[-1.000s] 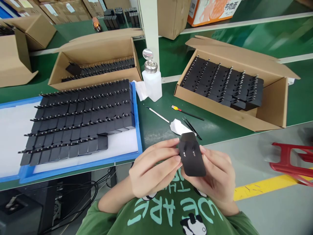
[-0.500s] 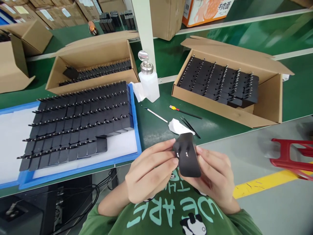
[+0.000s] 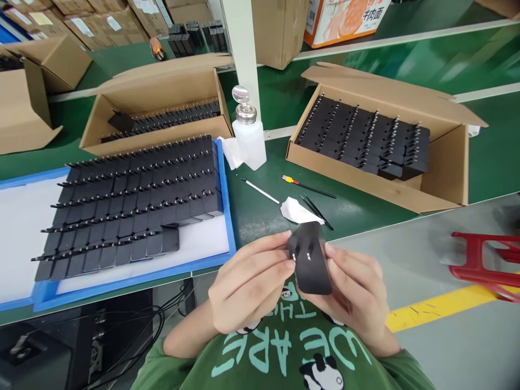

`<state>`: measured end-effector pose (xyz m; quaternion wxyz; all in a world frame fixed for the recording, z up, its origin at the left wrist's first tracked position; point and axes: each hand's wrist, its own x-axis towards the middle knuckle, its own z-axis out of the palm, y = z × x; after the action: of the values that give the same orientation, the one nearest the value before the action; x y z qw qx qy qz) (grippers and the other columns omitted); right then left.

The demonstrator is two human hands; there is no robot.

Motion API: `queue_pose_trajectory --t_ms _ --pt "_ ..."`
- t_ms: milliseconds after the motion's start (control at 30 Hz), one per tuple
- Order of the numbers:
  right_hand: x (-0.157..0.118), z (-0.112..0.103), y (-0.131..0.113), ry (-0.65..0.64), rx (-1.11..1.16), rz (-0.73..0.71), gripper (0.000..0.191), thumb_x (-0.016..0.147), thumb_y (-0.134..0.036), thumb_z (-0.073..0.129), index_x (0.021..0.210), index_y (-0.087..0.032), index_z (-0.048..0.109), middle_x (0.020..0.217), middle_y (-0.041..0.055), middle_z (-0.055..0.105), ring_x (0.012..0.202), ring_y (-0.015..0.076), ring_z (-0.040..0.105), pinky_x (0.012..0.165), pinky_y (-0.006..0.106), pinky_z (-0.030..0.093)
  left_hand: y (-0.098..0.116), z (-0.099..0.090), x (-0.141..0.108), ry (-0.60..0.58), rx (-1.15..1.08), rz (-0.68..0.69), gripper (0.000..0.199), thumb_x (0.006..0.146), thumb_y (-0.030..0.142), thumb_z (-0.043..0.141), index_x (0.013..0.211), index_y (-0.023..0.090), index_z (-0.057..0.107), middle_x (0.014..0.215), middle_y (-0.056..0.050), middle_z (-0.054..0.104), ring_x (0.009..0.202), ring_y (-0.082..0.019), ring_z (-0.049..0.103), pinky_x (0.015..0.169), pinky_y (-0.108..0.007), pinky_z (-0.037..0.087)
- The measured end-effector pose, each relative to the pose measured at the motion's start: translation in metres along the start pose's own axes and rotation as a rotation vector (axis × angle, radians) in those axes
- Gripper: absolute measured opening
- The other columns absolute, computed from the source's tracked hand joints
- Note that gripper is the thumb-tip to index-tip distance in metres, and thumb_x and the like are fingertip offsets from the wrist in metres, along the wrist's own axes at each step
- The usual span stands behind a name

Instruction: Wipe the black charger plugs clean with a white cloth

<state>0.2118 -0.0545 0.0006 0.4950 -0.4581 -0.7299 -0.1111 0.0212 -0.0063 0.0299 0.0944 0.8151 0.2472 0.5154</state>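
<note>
A black power adapter (image 3: pixel 314 273) with two prongs is held in front of my chest, prong side facing up. My left hand (image 3: pixel 252 279) grips its left edge between thumb and fingers, and my right hand (image 3: pixel 357 290) grips the right edge. Just beyond it on the green bench lie a crumpled white cloth (image 3: pixel 298 210), black tweezers (image 3: pixel 317 210), a white pen-like stick (image 3: pixel 260 190) and a short red-black cable with a yellow end (image 3: pixel 309 187). Rows of similar adapters (image 3: pixel 134 200) stand in a blue-edged tray (image 3: pixel 232 227) to the left.
An open carton (image 3: pixel 377 190) of adapters stands at the right, another open carton (image 3: pixel 162 135) behind the tray. A white pump bottle (image 3: pixel 249 143) stands beside a white post (image 3: pixel 240 49). A red stool (image 3: pixel 471 260) is on the floor at right; cables (image 3: pixel 162 319) hang below the bench.
The view has shifted very slightly. Both hands keep the adapter in nearly the same place and pose.
</note>
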Motion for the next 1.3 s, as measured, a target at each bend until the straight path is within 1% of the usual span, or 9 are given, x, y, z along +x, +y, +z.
queue_pose_trajectory --t_ms 433,533,600,700,767,867,1000,1100,1300 --pt "0.002 0.008 0.002 0.037 0.132 0.067 0.052 0.077 -0.021 0.081 0.126 -0.022 0.063 0.103 0.0086 0.073 0.083 0.0226 0.073 0.062 0.035 0.062 -0.005 -0.003 -0.005 -0.036 -0.078 0.001 0.019 0.086 0.003 0.067 0.103 0.011 0.068 0.097 -0.005 0.074 0.100 -0.020 0.074 0.090 -0.038 0.068" --pt "0.005 0.025 0.000 0.107 0.443 0.167 0.046 0.081 -0.022 0.073 0.126 -0.018 0.063 0.102 0.0110 0.073 0.079 0.0207 0.071 0.059 0.034 0.059 -0.020 0.003 -0.013 0.098 -0.345 -0.155 0.059 0.077 0.024 0.084 0.130 0.015 0.061 0.128 -0.012 0.066 0.121 -0.026 0.065 0.100 -0.041 0.061" --pt "0.004 0.033 0.000 0.014 0.697 0.250 0.039 0.085 -0.027 0.069 0.123 -0.017 0.065 0.099 0.0109 0.073 0.080 0.0206 0.070 0.061 0.035 0.059 -0.030 0.004 -0.024 -0.037 -0.542 -0.339 0.090 0.070 0.047 0.089 0.146 0.020 0.049 0.148 -0.016 0.054 0.136 -0.032 0.055 0.108 -0.044 0.054" --pt "0.000 0.036 0.009 -0.320 0.849 0.286 0.037 0.091 -0.034 0.067 0.125 -0.019 0.065 0.107 0.0108 0.073 0.095 0.0220 0.071 0.077 0.036 0.063 -0.039 0.002 -0.045 -0.281 -0.754 -0.543 0.070 0.080 0.054 0.078 0.141 0.025 0.057 0.145 -0.015 0.059 0.135 -0.031 0.058 0.112 -0.042 0.051" --pt "-0.006 0.036 0.024 -0.424 0.694 0.295 0.035 0.092 -0.032 0.069 0.125 -0.021 0.065 0.114 0.0097 0.073 0.101 0.0207 0.070 0.086 0.036 0.062 -0.039 0.000 -0.059 -0.212 -0.764 -0.672 0.049 0.087 0.044 0.076 0.131 0.026 0.064 0.136 -0.012 0.067 0.125 -0.027 0.066 0.104 -0.036 0.056" --pt "-0.019 0.047 0.055 -0.298 0.192 0.323 0.020 0.091 -0.024 0.070 0.111 -0.022 0.070 0.105 0.0069 0.074 0.094 0.0206 0.068 0.085 0.038 0.059 -0.034 -0.002 -0.072 -0.053 -0.678 -0.817 0.042 0.087 0.033 0.077 0.127 0.023 0.066 0.125 -0.012 0.073 0.112 -0.026 0.073 0.089 -0.032 0.062" --pt "-0.033 0.077 0.078 -0.354 -0.129 0.156 0.012 0.091 -0.021 0.067 0.102 -0.019 0.072 0.092 0.0073 0.073 0.083 0.0222 0.064 0.076 0.039 0.057 -0.026 -0.005 -0.069 0.036 -0.636 -0.716 0.052 0.080 0.032 0.084 0.127 0.021 0.066 0.121 -0.014 0.075 0.108 -0.027 0.074 0.090 -0.038 0.063" --pt "-0.023 0.078 0.066 -0.330 -0.097 0.177 0.009 0.092 -0.015 0.061 0.090 -0.019 0.069 0.081 0.0047 0.067 0.078 0.0199 0.063 0.070 0.035 0.056 -0.022 -0.010 -0.062 0.022 -0.586 -0.635 0.055 0.080 0.034 0.083 0.130 0.020 0.064 0.122 -0.015 0.074 0.110 -0.026 0.073 0.093 -0.040 0.063" --pt "0.024 0.023 -0.001 -0.304 0.223 0.143 0.021 0.085 -0.005 0.067 0.098 -0.020 0.064 0.099 0.0049 0.070 0.081 0.0150 0.067 0.069 0.028 0.058 -0.021 -0.015 -0.059 -0.011 -0.387 -0.590 0.055 0.079 0.039 0.083 0.127 0.020 0.065 0.119 -0.013 0.076 0.106 -0.024 0.075 0.092 -0.034 0.063"
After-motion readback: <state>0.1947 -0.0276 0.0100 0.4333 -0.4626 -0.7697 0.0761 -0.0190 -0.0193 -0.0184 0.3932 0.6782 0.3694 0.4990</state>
